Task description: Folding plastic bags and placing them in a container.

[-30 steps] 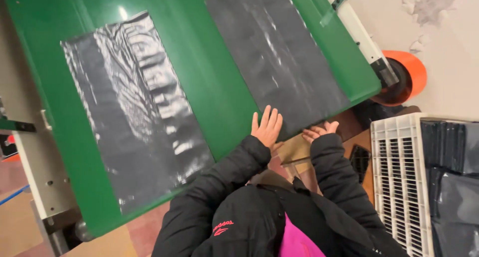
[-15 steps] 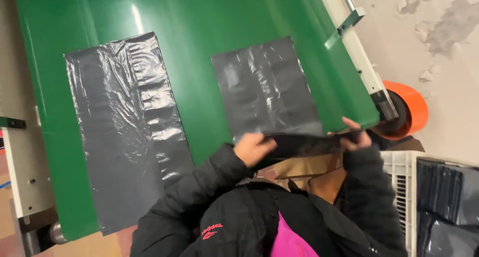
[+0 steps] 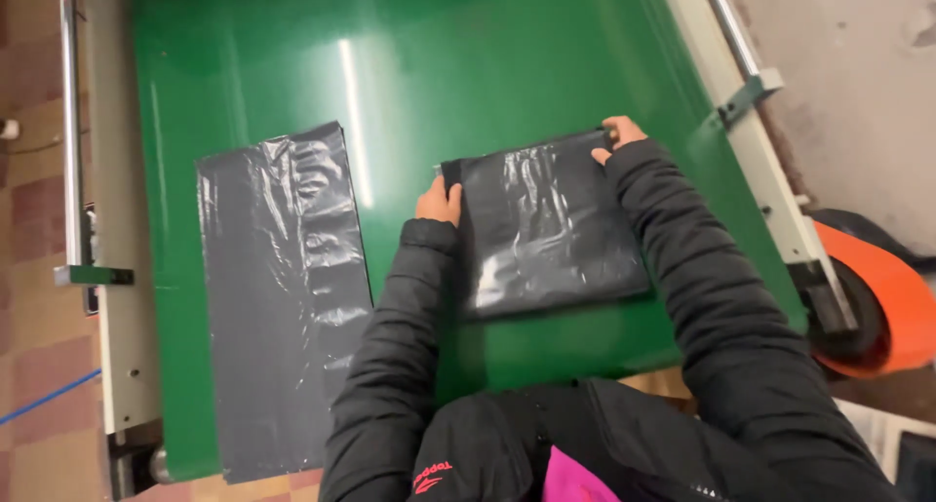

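Note:
A dark grey plastic bag [image 3: 546, 229] lies flat on the green conveyor belt [image 3: 439, 73], between my two arms. My left hand [image 3: 441, 200] grips its far left corner. My right hand [image 3: 616, 134] pinches its far right corner. Both arms are in black padded sleeves reaching out over the belt. A second, longer dark grey plastic bag [image 3: 283, 297] lies flat on the belt to the left, apart from both hands.
A pale metal frame rail [image 3: 122, 268] runs along the belt's left side, another rail [image 3: 756, 141] along the right. An orange roller wheel [image 3: 882, 307] sits at the right edge. Tiled floor shows at far left, concrete floor at top right.
My hands came up from below the belt's edge with a bag and have spread it flat on the belt. The camera view has shifted; the earlier right-hand bag is gone from view.

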